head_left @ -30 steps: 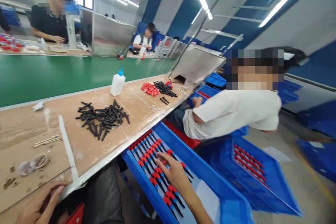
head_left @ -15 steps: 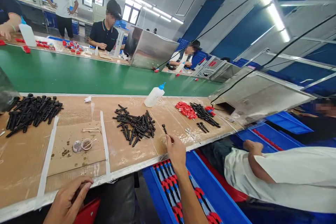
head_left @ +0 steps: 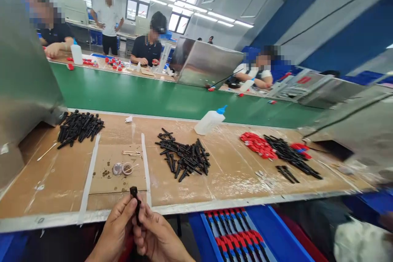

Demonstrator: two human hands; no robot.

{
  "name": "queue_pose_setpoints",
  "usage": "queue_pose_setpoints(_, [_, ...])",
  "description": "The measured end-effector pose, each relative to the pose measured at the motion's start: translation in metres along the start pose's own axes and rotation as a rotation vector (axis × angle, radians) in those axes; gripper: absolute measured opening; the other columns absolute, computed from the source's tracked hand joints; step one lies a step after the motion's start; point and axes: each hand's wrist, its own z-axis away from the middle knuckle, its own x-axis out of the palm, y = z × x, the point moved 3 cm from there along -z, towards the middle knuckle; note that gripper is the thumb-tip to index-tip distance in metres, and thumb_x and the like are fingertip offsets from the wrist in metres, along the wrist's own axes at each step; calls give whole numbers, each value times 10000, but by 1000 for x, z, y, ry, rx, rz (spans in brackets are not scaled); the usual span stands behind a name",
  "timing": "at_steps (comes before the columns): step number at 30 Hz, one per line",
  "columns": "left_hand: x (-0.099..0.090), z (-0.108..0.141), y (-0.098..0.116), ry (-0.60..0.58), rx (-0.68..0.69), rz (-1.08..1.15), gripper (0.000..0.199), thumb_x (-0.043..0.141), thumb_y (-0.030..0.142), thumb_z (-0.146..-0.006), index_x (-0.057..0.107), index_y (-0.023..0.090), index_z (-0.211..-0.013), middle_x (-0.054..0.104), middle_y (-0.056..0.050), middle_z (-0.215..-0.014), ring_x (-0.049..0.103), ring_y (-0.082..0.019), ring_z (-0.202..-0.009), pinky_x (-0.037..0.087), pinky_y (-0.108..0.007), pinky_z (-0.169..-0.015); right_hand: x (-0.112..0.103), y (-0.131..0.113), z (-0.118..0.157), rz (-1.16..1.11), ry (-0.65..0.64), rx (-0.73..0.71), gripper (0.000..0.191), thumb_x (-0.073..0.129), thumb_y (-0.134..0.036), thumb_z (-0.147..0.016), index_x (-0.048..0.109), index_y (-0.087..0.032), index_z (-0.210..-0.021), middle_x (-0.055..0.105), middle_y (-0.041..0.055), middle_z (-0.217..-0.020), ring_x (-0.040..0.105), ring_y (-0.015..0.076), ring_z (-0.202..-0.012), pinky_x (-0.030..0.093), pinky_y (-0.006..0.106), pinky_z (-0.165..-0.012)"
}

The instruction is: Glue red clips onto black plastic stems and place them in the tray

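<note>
One black rod-like part (head_left: 134, 196) is held upright at the table's front edge. My left hand (head_left: 118, 223) pinches it from the left side, and my right hand (head_left: 156, 229) grips it from the right. Just beyond the hands lies a cardboard sheet (head_left: 101, 184) taped to the table, carrying two small round pots (head_left: 127, 168), dark smudges and several cotton swabs (head_left: 132, 153). A heap of black parts (head_left: 184, 157) sits right of the sheet, with another black heap (head_left: 80, 127) at the left.
A white bottle with a blue tip (head_left: 210, 122) leans behind the middle heap. Red parts (head_left: 258, 145) and more black parts lie to the right. A blue tray (head_left: 270, 229) of red-and-black pieces is below the table edge. Several people sit or stand beyond the green belt (head_left: 153, 98).
My right hand has moved left with the black part and now meets my left hand, which has closed on the part. The camera view has turned to the left.
</note>
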Motion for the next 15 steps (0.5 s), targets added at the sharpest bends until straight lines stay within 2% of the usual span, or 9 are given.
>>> queue_pose_setpoints(2, [-9,2,10,39,83,149,260,654,425,-860,657,166,-883,525,25,-654,498,-97,-558,467,-241,-612,-3,-19,-6,309,136,-201,333,800,-479,-714,737,-170,-822,663,9,-652,570,95,-544,456,202,-513])
queue_pose_setpoints(4, [-17,2,21,46,164,260,236,627,373,-889,637,142,-843,425,38,-600,487,-105,-610,431,-233,-644,-9,-45,-11,578,339,-437,325,780,-477,-729,756,-175,-849,722,47,-758,639,166,-699,523,276,-655])
queue_pose_setpoints(6, [-22,1,25,16,152,331,223,578,334,-921,628,128,-850,339,55,-569,408,-91,-560,383,-233,-613,-13,-68,-21,700,486,-585,357,757,-494,-735,757,-188,-919,749,72,-884,664,228,-843,537,346,-781])
queue_pose_setpoints(8, [-24,-2,25,-29,108,384,245,517,322,-949,621,119,-862,282,68,-558,317,-79,-513,327,-234,-573,-14,-82,-34,752,512,-625,397,736,-496,-749,744,-182,-992,751,92,-953,671,259,-906,538,379,-821])
queue_pose_setpoints(11, [-27,-7,19,-62,77,426,275,469,318,-966,621,106,-878,251,75,-551,252,-75,-499,268,-239,-554,-12,-87,-53,851,495,-615,416,718,-477,-773,728,-167,-1051,748,87,-892,679,242,-824,546,351,-746])
queue_pose_setpoints(15, [-32,-14,13,-75,60,460,278,443,296,-974,619,98,-891,240,77,-547,230,-76,-501,228,-247,-548,-1,-86,-64,993,450,-653,309,682,-448,-818,743,-185,-969,744,64,-855,655,202,-730,521,315,-692])
